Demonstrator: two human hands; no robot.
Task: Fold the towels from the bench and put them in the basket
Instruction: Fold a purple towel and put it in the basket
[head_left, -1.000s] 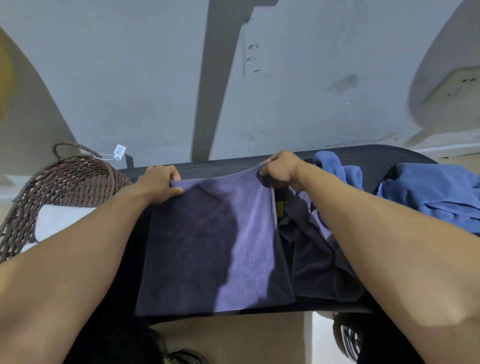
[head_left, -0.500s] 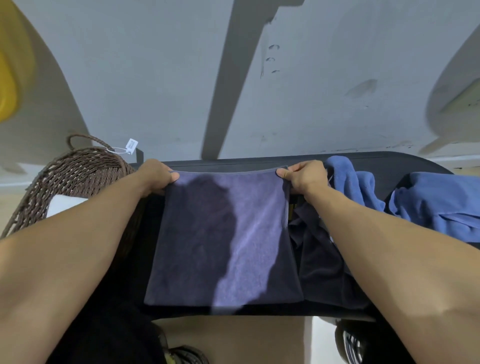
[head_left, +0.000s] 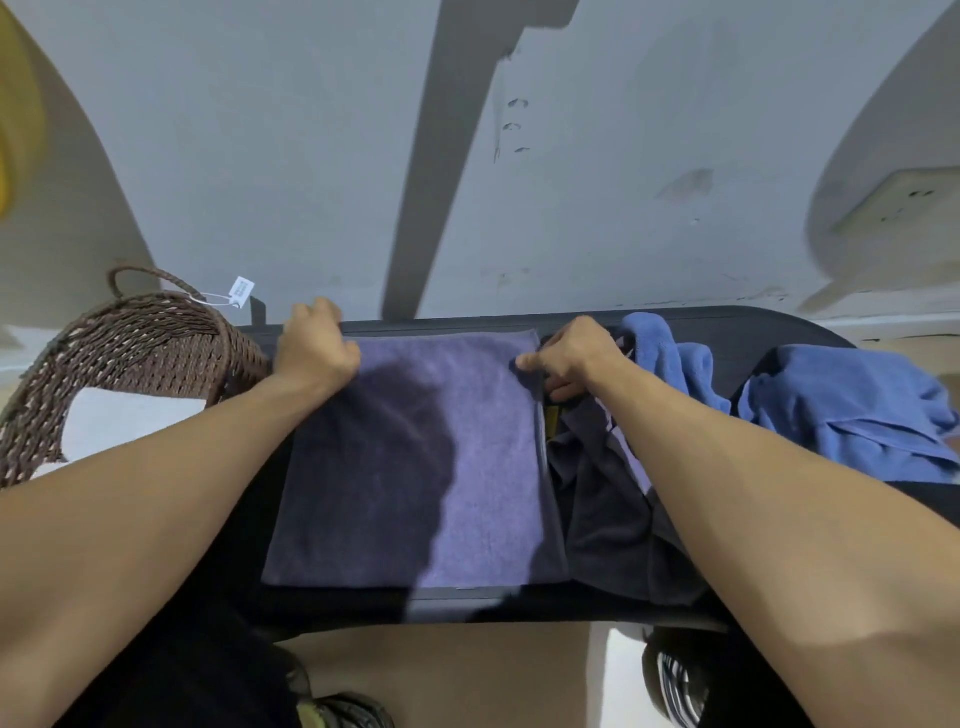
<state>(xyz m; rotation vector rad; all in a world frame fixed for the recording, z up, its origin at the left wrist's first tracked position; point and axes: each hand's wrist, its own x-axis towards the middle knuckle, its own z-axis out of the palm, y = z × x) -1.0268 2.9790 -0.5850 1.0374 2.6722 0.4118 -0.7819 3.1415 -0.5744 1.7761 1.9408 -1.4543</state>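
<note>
Beside the wicker basket (head_left: 130, 353), both hands apparently pinch the purple towel's (head_left: 415, 457) far corners; blue towels (head_left: 841, 410) lie right.

The light is soft and rather dim, and it comes from behind me. My head throws a dark shadow on the purple towel (head_left: 415, 457). A long grey shadow band goes up the wall (head_left: 260, 156). The wide lens bends the edges strongly, so the bench (head_left: 753, 332) looks curved. The basket (head_left: 130, 343) and my forearms look a little soft; I see no glare.
</note>
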